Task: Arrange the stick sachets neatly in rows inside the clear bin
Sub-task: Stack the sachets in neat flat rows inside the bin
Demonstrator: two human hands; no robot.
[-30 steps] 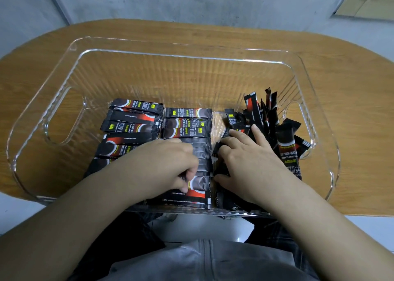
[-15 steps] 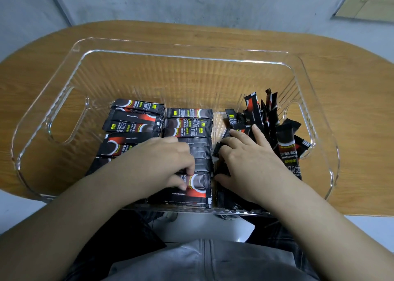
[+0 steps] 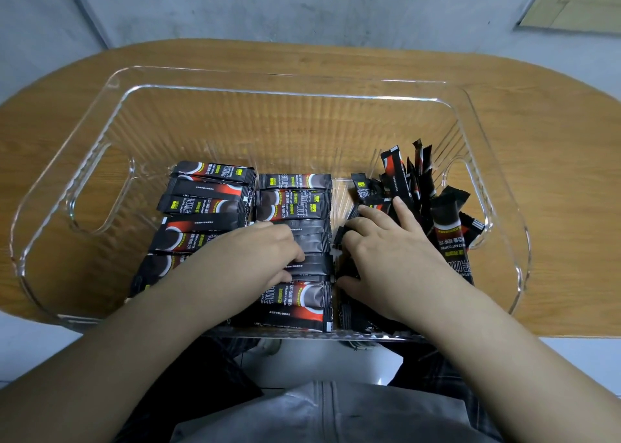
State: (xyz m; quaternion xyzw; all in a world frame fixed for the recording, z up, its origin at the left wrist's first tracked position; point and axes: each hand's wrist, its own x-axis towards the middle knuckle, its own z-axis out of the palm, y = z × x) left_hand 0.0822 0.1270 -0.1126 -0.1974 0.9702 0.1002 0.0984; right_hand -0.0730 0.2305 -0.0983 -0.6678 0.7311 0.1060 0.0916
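The clear bin (image 3: 289, 88) stands on the wooden table. Black stick sachets lie flat in two columns inside it: a left row (image 3: 210, 187) and a middle row (image 3: 295, 200). A loose heap of sachets (image 3: 413, 177) leans against the bin's right wall. My left hand (image 3: 258, 258) rests on the middle row with its fingers curled down onto the sachets. My right hand (image 3: 386, 251) lies spread over the heap's near part, index finger stretched out, thumb tucked beside dark sachets at the gap between the rows.
The round-ended wooden table (image 3: 554, 147) extends past the bin on both sides. The bin's far half (image 3: 268, 133) holds no sachets. The bin's near wall sits at the table's front edge, above my lap (image 3: 319, 409).
Both hands stay nearly still. The left hand's fingers have shifted slightly on the middle row of sachets.
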